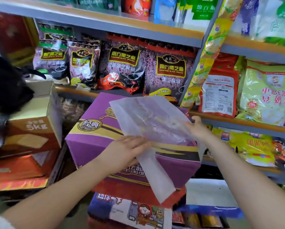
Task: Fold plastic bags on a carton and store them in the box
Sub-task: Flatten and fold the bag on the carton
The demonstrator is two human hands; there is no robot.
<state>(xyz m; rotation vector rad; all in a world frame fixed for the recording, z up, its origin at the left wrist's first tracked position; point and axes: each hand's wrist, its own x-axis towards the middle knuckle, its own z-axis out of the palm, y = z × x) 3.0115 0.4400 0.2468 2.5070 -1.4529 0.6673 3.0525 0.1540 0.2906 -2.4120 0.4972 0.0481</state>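
A translucent plastic bag (148, 119) lies spread on the purple carton (95, 129), its near end hanging over the front edge. The left hand (128, 149) presses flat on it (fingers straight); the right hand (197, 128) seems to pinch its right edge.

place: small grocery shop | evidence: shelves (155, 33) stocked with packaged foods, black sesame bags (125, 66), stacked product cartons (29, 139) on the floor
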